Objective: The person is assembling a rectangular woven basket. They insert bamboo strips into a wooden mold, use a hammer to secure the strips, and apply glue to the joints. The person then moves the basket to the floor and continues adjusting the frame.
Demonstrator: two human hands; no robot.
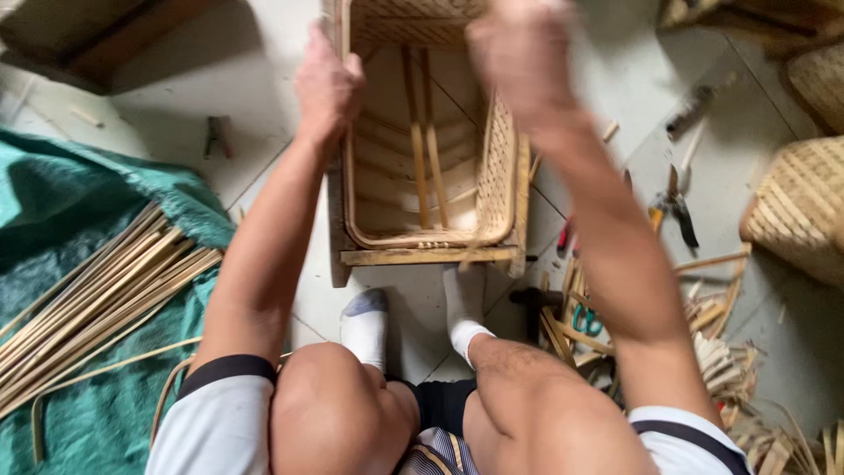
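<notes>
Both hands on a woven basket (422,167) on the floor (246,79).
Left hand (327,86) gripped the basket's left rim, fingers curled shut over it. Right hand (519,57) was at the right rim, blurred; finger spread could not be told. Basket sat before the feet. Cane strips (97,290) lay on a green cloth (79,202) at the floor's left edge; pliers (675,204) to the right.

The woven basket (422,167) sits on the floor just ahead of the person's two feet, lying on its side. Left hand (327,88) is on its left wall, right hand (519,62) over its right wall. A bundle of bamboo strips (97,299) lies on the cloth (79,193) to the left. Shears (675,207) lie right of the basket, another basket (796,215) beyond them, cut scraps (721,352) nearer the right knee.
</notes>
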